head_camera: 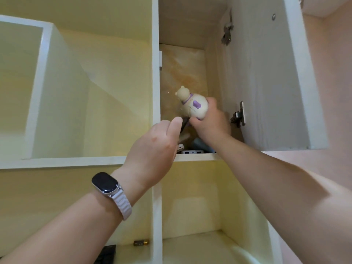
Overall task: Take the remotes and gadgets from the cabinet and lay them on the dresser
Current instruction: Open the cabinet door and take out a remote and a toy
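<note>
I look up into a white cabinet. Inside its upper right compartment my right hand (pixel 210 123) grips a cream bear-shaped gadget (pixel 192 103) with purple trim, lifted above the shelf (pixel 196 156). Beside it my left hand (pixel 158 147) reaches in and its fingers curl round a dark flat object (pixel 185 124), most of which is hidden. On the shelf lie a white box with ports (pixel 192 152), a teal grey object (pixel 202 145) and a white item (pixel 180 147), all partly hidden by my hands.
The cabinet door (pixel 266 73) stands open to the right, with metal hinges (pixel 238 116). The left compartments hold nothing visible up high. Lower left, a battery (pixel 141 242) and a black remote (pixel 106 254) lie on a shelf. A vertical divider (pixel 155 73) separates the compartments.
</note>
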{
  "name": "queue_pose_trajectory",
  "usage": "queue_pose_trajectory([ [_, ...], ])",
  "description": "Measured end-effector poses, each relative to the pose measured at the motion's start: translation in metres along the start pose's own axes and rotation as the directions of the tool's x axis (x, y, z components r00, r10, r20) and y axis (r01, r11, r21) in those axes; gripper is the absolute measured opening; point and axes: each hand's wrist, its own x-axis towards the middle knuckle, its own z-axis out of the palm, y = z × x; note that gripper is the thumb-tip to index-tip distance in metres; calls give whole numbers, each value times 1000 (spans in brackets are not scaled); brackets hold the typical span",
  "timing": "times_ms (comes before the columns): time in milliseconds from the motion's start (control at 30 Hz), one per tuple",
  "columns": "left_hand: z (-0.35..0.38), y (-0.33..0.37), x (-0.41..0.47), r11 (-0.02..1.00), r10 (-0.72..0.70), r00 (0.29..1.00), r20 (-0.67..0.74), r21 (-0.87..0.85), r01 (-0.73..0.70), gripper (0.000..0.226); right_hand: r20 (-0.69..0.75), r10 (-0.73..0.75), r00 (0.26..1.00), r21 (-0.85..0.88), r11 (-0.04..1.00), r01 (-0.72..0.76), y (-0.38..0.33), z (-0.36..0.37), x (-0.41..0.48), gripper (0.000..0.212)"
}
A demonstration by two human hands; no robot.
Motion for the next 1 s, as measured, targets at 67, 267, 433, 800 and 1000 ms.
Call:
queue_pose_trajectory([
  [67,0,-6,1,999,21,1000,-1,37,-21,47,-45,-45,998,40,998,47,-8,-4,-7,56],
  [267,-14,-10,-2,995,48,998,40,87,-51,45,-152,-129,980,173,973,155,-32,-24,-35,63],
  [433,-27,-9,-15,999,1,995,97,32,-4,30,-188,-135,973,220,959,176,-46,-42,-57,62],
  [800,-30,-1,-53,925,-261,958,121,-253,284,18,-238,-107,965,209,965,158,-58,-73,-118,68],
  [1000,-43,17,-100,649,-490,859,150,-595,474,16,-253,-88,963,158,979,131,-70,-86,-159,65],
])
